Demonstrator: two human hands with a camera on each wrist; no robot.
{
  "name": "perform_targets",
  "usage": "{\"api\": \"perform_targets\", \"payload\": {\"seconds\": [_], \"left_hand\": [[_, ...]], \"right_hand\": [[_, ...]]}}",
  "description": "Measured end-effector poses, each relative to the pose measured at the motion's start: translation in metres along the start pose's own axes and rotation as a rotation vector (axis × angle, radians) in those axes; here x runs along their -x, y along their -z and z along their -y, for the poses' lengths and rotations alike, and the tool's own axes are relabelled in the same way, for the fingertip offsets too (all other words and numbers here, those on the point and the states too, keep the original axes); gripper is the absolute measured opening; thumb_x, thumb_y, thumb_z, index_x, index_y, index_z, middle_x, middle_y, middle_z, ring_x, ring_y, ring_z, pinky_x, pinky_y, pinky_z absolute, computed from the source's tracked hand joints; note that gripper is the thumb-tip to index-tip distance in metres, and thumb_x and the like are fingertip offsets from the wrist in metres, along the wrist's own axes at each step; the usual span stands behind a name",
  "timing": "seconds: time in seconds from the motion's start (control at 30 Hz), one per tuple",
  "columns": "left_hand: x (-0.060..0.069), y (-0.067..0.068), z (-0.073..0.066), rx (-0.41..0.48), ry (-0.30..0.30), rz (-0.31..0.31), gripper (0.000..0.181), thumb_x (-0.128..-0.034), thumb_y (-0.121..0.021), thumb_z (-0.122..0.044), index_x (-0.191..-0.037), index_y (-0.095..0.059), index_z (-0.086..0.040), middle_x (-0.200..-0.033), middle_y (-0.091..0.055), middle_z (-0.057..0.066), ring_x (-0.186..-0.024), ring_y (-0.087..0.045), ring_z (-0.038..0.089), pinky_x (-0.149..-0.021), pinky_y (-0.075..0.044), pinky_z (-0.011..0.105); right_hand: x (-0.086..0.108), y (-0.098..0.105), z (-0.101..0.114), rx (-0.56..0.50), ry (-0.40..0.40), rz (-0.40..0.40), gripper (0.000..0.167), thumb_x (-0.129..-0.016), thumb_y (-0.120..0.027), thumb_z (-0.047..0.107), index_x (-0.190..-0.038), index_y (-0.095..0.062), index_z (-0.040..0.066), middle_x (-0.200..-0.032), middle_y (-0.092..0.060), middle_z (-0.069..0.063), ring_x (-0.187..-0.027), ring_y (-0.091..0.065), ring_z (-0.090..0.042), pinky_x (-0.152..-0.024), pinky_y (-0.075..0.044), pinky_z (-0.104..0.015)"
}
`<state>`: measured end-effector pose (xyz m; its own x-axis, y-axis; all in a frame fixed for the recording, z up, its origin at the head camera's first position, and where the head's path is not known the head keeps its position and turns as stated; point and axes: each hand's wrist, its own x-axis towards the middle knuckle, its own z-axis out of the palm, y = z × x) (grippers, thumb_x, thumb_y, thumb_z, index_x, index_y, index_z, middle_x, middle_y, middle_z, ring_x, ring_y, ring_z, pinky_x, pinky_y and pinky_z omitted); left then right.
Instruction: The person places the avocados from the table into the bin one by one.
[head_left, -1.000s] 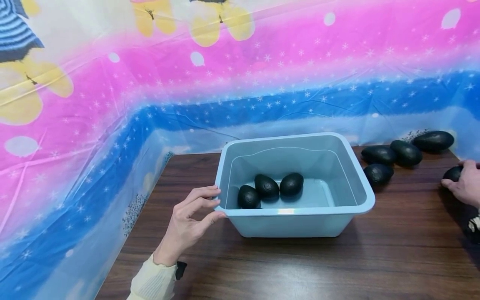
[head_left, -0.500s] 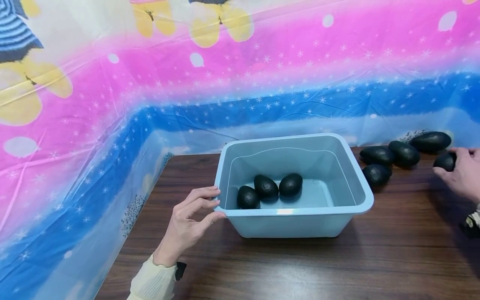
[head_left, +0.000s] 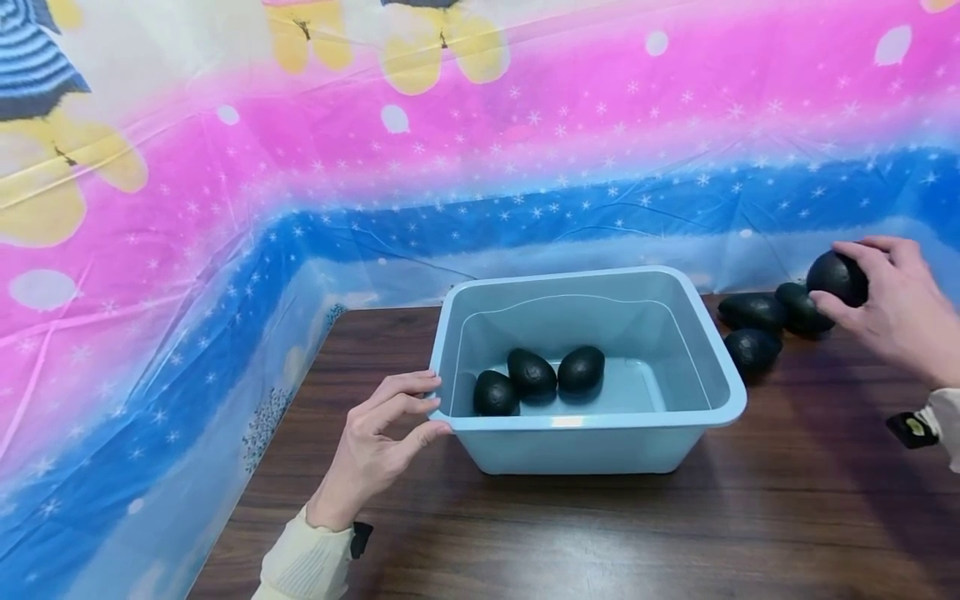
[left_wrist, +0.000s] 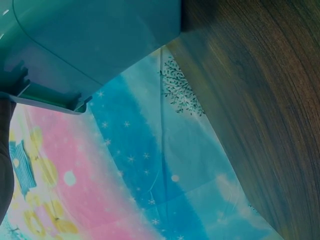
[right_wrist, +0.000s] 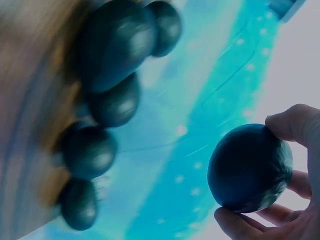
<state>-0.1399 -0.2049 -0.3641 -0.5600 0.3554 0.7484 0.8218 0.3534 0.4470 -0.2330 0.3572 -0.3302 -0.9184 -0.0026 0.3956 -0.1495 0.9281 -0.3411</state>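
Observation:
A dark avocado (head_left: 837, 278) is pinched between the thumb and fingers of the right hand (head_left: 903, 308), held above the table at the right; the right wrist view shows the same avocado (right_wrist: 250, 168) with the hand (right_wrist: 295, 185) round it. The left hand (head_left: 382, 437) grips the front left corner of a light blue bin (head_left: 573, 450), thumb at the front rim and fingers at the side. Three avocados lie in the bin's left and middle part, one of them (head_left: 532, 375) between the other two. Only an edge of the left hand (left_wrist: 5, 160) shows in the left wrist view.
Right of the bin, several avocados lie near the back of the brown table (head_left: 570, 533), including one (head_left: 753, 352) close to the bin's rim. The held avocado hides part of this group in the head view. A patterned cloth (head_left: 525, 200) hangs behind and at the left.
Holding its avocado, the right hand has risen from the table's right side and moved left, over the group at the back. The left hand and the bin have stayed in place.

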Motion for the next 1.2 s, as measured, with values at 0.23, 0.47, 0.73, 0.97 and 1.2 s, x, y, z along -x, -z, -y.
{"api": "perform_targets", "payload": {"seconds": [0.23, 0.47, 0.73, 0.97, 1.2], "left_hand": [[-0.001, 0.0, 0.001, -0.006, 0.012, 0.002, 0.024, -0.0801, -0.081, -0.014, -0.1, -0.072, -0.003, -0.117, -0.065, 0.016, -0.116, -0.059, 0.029, -0.089, -0.055, 0.032], [0.002, -0.001, 0.003, -0.02, 0.011, -0.005, 0.028, -0.0742, -0.084, -0.007, -0.099, -0.072, -0.002, -0.116, -0.065, 0.017, -0.114, -0.059, 0.032, -0.09, -0.054, 0.03], [0.0, 0.0, 0.0, -0.014, 0.007, -0.003, 0.024, -0.0795, -0.081, -0.013, -0.1, -0.072, -0.003, -0.118, -0.065, 0.014, -0.116, -0.059, 0.029, -0.092, -0.053, 0.03], [-0.002, -0.001, 0.001, -0.005, -0.043, -0.023, 0.023, -0.084, -0.078, -0.019, -0.099, -0.072, -0.003, -0.115, -0.065, 0.017, -0.115, -0.059, 0.031, -0.093, -0.053, 0.033], [0.0, -0.001, 0.003, -0.005, -0.047, -0.028, 0.023, -0.0827, -0.079, -0.018, -0.098, -0.072, -0.002, -0.115, -0.065, 0.017, -0.115, -0.059, 0.032, -0.094, -0.052, 0.032]], "right_hand": [[0.002, 0.012, 0.041, -0.028, 0.099, -0.006, 0.067, -0.094, -0.064, 0.018, -0.147, -0.031, -0.004, -0.151, -0.014, -0.034, -0.122, -0.03, -0.06, -0.086, -0.036, -0.076], [0.009, 0.024, 0.078, -0.062, 0.226, -0.034, 0.066, -0.092, -0.068, 0.019, -0.147, -0.037, 0.001, -0.149, -0.023, -0.03, -0.121, -0.036, -0.056, -0.082, -0.041, -0.073], [0.02, 0.033, 0.117, -0.135, 0.418, -0.062, 0.07, -0.083, -0.077, 0.011, -0.144, -0.043, 0.004, -0.147, -0.031, -0.025, -0.124, -0.04, -0.049, -0.079, -0.046, -0.069], [0.029, 0.036, 0.143, -0.173, 0.518, -0.051, 0.074, -0.079, -0.081, 0.011, -0.144, -0.046, 0.009, -0.147, -0.034, -0.017, -0.124, -0.043, -0.041, -0.077, -0.052, -0.053], [0.033, 0.035, 0.153, -0.169, 0.593, -0.046, 0.074, -0.077, -0.082, 0.009, -0.142, -0.047, 0.008, -0.145, -0.037, -0.016, -0.122, -0.046, -0.035, -0.076, -0.054, -0.044]]}}
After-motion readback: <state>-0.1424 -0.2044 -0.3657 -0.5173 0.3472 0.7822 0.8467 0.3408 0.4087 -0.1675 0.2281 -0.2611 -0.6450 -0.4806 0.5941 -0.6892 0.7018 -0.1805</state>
